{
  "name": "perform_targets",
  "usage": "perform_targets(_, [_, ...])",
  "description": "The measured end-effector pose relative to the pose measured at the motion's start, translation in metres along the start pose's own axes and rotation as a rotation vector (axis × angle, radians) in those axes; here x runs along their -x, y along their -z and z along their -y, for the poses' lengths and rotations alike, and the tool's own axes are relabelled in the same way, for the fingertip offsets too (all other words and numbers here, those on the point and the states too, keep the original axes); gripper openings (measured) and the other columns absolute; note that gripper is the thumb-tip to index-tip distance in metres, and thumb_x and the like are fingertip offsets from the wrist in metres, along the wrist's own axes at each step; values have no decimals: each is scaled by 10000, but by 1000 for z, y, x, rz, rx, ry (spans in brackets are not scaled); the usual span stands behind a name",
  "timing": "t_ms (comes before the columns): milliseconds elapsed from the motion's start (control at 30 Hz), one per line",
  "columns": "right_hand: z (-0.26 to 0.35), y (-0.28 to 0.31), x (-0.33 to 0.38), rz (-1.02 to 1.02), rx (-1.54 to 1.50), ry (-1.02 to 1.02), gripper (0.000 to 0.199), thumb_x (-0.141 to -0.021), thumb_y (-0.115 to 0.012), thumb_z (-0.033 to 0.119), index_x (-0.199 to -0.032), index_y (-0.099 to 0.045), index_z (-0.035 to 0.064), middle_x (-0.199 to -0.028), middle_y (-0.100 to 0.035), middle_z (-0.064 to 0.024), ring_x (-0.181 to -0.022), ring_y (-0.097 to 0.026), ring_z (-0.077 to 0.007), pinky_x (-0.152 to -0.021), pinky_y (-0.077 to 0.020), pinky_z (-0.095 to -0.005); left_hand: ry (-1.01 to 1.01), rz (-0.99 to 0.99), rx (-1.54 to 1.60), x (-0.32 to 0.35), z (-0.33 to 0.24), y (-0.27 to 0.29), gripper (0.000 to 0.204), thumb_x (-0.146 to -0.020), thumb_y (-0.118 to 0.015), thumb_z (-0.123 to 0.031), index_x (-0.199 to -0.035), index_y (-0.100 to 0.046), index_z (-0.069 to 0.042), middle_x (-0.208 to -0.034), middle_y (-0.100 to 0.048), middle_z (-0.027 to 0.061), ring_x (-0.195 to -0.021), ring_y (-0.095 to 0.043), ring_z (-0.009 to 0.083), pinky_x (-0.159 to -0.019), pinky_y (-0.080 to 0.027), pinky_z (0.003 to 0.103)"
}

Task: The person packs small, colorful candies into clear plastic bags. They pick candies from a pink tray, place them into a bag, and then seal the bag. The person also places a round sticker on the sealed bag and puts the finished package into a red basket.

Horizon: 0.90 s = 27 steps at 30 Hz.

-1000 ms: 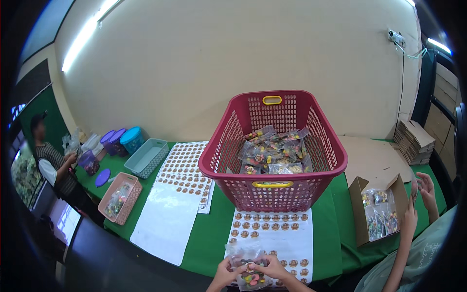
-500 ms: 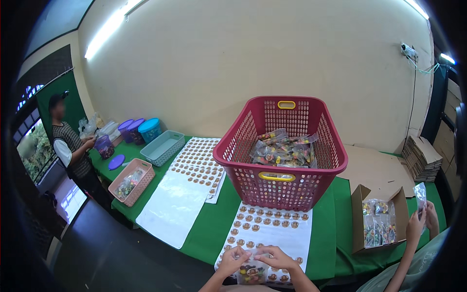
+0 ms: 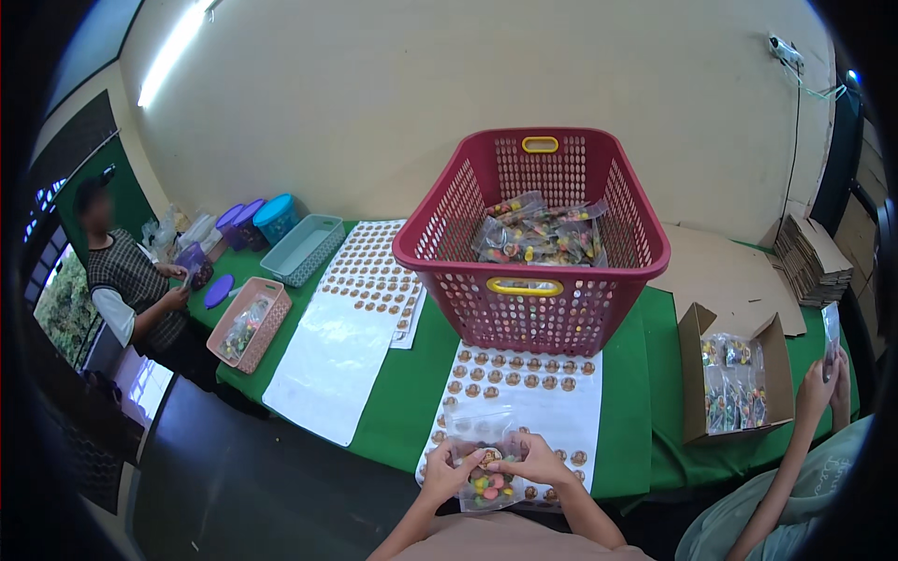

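Observation:
My left hand (image 3: 445,468) and my right hand (image 3: 537,461) hold a clear plastic pouch (image 3: 487,424) between them, one at each side. Colourful round sweets (image 3: 494,485) fill its lower part, and its upper end is see-through. Both thumbs press near a round brown-and-white sticker (image 3: 489,457) on the pouch's front. Under the hands lies a white sheet of round stickers (image 3: 524,404), with some places on it bare. Just beyond stands a big maroon basket (image 3: 531,323) with yellow handles, holding a heap of filled pouches (image 3: 543,234).
Right, a co-worker's hands (image 3: 823,388) hold a pouch beside a cardboard box (image 3: 694,411) of pouches. Flattened cartons (image 3: 816,264) are stacked behind. Left are more sticker sheets (image 3: 323,374), a pink basket (image 3: 271,329), a teal basket (image 3: 309,245), lidded tubs (image 3: 275,222) and a standing person (image 3: 140,280).
My hands have shifted from the pouch's top edge down to its sides, and its top now stands above them. The whole scene sits higher in the picture.

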State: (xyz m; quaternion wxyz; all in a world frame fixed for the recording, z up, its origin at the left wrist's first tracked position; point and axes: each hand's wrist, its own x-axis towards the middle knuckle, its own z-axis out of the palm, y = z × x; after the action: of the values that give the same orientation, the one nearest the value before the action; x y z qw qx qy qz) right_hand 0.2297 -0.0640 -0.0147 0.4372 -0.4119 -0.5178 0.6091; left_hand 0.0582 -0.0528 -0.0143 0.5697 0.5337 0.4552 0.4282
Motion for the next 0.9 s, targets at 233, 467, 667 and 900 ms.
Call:
perform_targets(233, [9,-1,1,-154,12,65,206,-711,-635,205,-793,-560,31,-551,-455,59,-441,-349,0,-377,-267,-156,11,144,-18,-5,-18,-3,310,-701,-644,-181,-894,-491,6,-760,-545,43,-689,-518,75,-614,-423,198])
perform_targets(467, [1,8,-2,65,121,57,227,-735,-598,246,-807,-606,31,-653,-579,-14,-599,-485,-52,-531,-382,-203,-84,86,-16,-2,-20,10,265,-731,-608,-164,-893,-513,22,-795,-571,80,-672,-538,100,-611,-440,213])
perform_targets(667, [-9,0,-6,233,199,68,348,-703,-626,270,-955,-543,43,-782,-576,-46,-703,-510,-106,-603,-408,-227,110,-7,-17,-12,-33,17,185,-757,-574,-161,-691,-518,3,-591,-554,91,-519,-546,134,-450,-449,241])
perform_targets(900, [-19,-11,-21,178,-37,-24,485,-664,-678,211,-1038,-459,-7,-879,-558,-66,-781,-516,-114,-658,-427,-232,-70,-84,27,-5,-17,22,205,-737,-589,-100,-864,-489,26,-801,-549,92,-716,-556,148,-633,-464,247])
